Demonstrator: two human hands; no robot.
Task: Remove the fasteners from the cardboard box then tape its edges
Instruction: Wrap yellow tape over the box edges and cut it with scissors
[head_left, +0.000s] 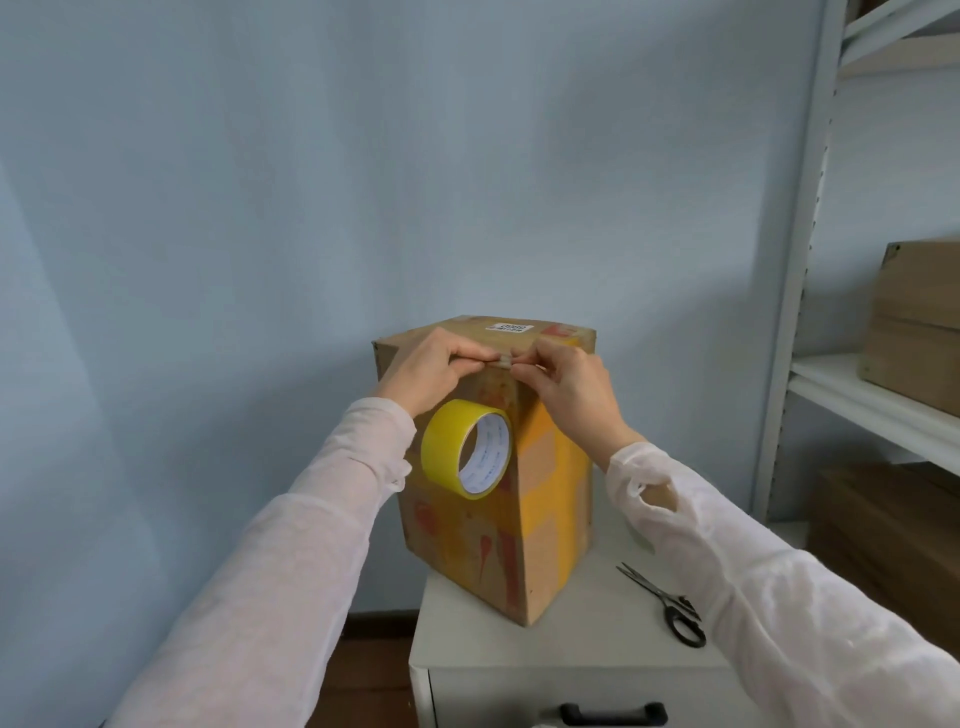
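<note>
The box (550, 499) is standing upright on the white desk (587, 644), turned so that one vertical corner edge is pointing straight at the person. Both hands are working at the top of that edge. The left hand (434, 369) is sitting on the left-face side and the right hand (569, 387) on the right-face side, with their fingertips meeting over the corner. Each hand is curled closed, thumb and forefinger pinching a small pale scrap (501, 362) that is lying right on the top corner. The scrap is too small to tell apart as a tape end or a fastener; with the roll so close, a tape end being set down seems likelier.

The yellow roll (441, 452) is showing just below the left wrist, in front of the box's left face and well clear of the desk, its hole facing the person. Patches of yellow tape are already covering part of the right face beside the edge.

What the coming move is turning on is this edge. Its long axis is running straight down from the pinch toward the desk, directly beneath both hands. The left hand is nearer the roll, so it is better placed to draw tape downward while the right one is holding the top. The scissors (667, 608) are lying on the desk to the right of the box, nearer the right hand.
</note>
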